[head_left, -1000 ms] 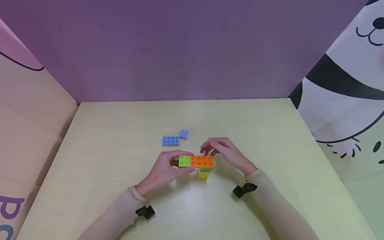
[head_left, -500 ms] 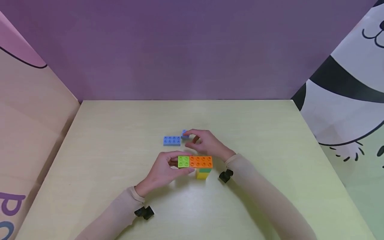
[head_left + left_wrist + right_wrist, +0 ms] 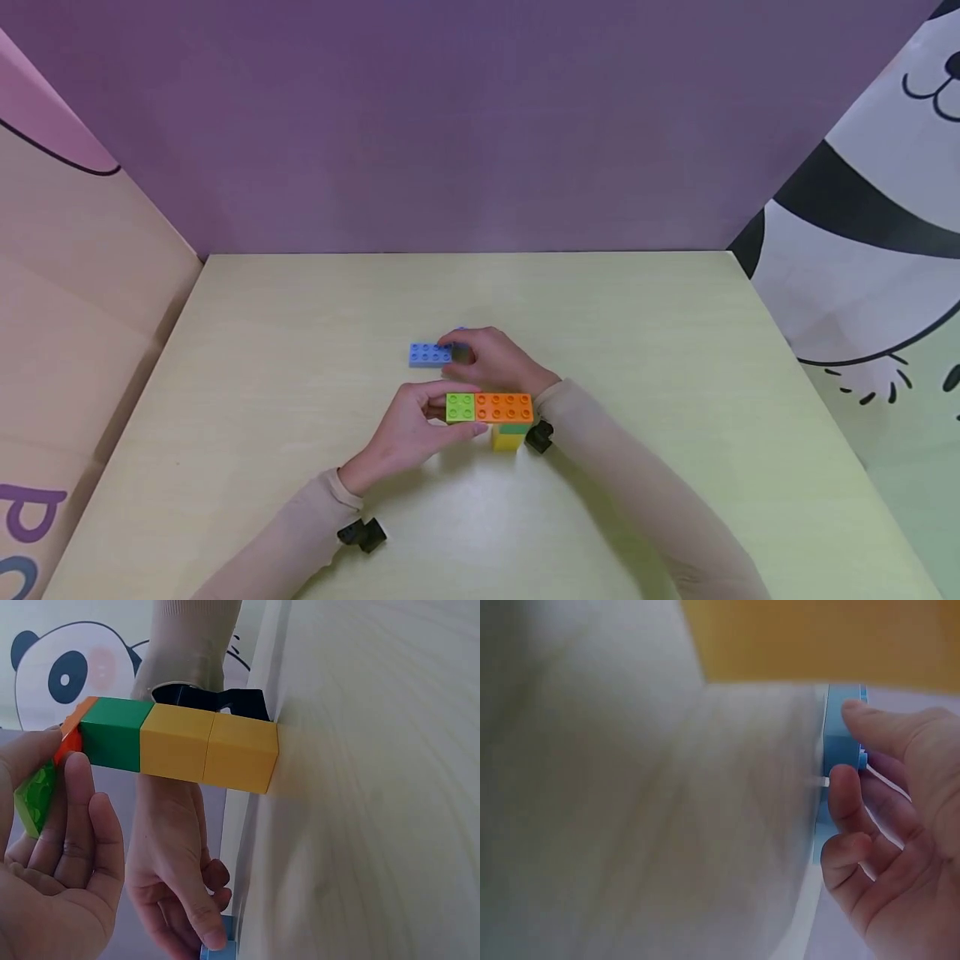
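My left hand pinches a toy brick build at its left end, thumb on the near side and fingers on the far side. On top are a lime brick and an orange brick. Under the orange one, the left wrist view shows a green brick and two yellow bricks in a column. Beyond the build, my right hand pinches the right end of a long blue brick, which lies on the table. Behind that hand, a small blue brick is mostly hidden.
The pale wooden table meets a purple wall at the back. Printed panels stand at the left and right sides. Each wrist wears a black camera mount. The right forearm passes close by the build's right side.
My right hand has moved left and away from me, from beside the build past the small blue brick, and now pinches the long blue brick. The left hand has held its build nearly still.
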`<state>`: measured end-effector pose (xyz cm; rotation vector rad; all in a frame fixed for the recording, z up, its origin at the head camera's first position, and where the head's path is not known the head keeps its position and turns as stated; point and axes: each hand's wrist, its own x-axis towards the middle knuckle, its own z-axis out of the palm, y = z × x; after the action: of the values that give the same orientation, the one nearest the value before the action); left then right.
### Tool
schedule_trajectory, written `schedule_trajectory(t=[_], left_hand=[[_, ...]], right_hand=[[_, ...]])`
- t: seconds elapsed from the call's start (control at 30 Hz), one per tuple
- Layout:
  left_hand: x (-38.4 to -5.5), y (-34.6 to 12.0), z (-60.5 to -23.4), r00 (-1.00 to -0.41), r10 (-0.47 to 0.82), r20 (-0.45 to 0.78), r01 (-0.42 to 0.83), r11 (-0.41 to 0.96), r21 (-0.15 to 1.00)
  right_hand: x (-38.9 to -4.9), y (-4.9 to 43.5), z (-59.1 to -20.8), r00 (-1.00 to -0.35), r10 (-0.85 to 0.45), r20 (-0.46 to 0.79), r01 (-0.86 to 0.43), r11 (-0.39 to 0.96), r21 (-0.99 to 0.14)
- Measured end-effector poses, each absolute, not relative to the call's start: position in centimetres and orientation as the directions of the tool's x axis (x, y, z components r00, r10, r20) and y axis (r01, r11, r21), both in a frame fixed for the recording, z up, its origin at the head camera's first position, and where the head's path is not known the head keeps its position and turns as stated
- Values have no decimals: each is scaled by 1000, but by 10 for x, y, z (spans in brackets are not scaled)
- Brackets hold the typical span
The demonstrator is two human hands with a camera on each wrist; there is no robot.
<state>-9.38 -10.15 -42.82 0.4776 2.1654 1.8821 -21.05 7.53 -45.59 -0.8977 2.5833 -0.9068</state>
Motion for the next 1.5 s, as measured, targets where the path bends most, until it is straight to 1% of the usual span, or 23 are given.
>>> schedule_trajectory(t=[0.2, 0.53, 0.8, 1.07, 1.2, 1.3, 1.5], left_hand=[[-95, -101, -427, -917, 398, 31, 84, 116, 990], [-97, -99, -429, -916, 401, 23, 71, 105, 992], [-97, -97, -427, -916, 400, 6, 51, 101, 994], [-98, -100, -428, -922, 388, 9, 64, 131, 989], [-98, -102, -428, -923, 384, 9, 68, 141, 988], [-98, -103, -428, -923, 384, 6, 68, 148, 987], [-98, -103, -427, -923, 385, 4, 69, 154, 986]], right_hand=[[-211, 75, -457, -781, -623, -44, -471, 634, -614], [-213, 79, -455, -791, -611, -4, -464, 604, -648], [-213, 93, -445, -796, -603, -43, -371, 543, -753], [-202, 106, -423, -789, -611, -66, -341, 525, -780], [-198, 111, -418, -797, -604, -32, -360, 516, -777], [-194, 115, -416, -812, -584, 9, -378, 513, -771], [-181, 125, -409, -852, -521, 49, -369, 531, -763]])
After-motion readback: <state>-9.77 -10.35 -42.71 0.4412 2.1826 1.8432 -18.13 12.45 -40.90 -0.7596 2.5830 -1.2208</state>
